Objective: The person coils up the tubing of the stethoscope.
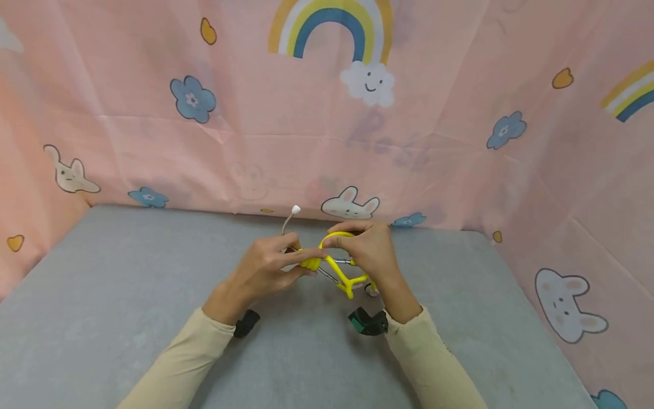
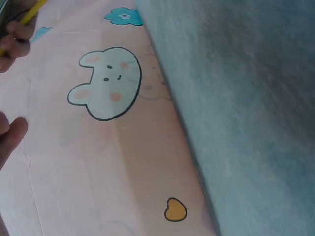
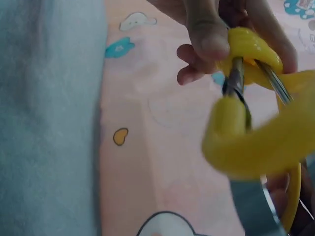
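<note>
A pink curtain [image 1: 434, 74] printed with rabbits, flowers and rainbows walls in the back and both sides of the grey table [image 1: 128, 272]; a black block [image 1: 247, 324] sits at the left wrist and another [image 1: 368, 322] at the right, by beige sleeves [image 1: 434, 358]. Between the hands, over the far half of the table, is a yellow frame [image 1: 349, 284] with shiny metal rods [image 1: 337, 261] and a forked end; a thin bent stalk with a white tip [image 1: 296, 209] rises beyond the left hand [image 1: 268, 264], which grips its ridged end, while the right hand [image 1: 375, 250] pinches its yellow loop. The table's back edge runs just beyond, with grey surface reaching out left and right
</note>
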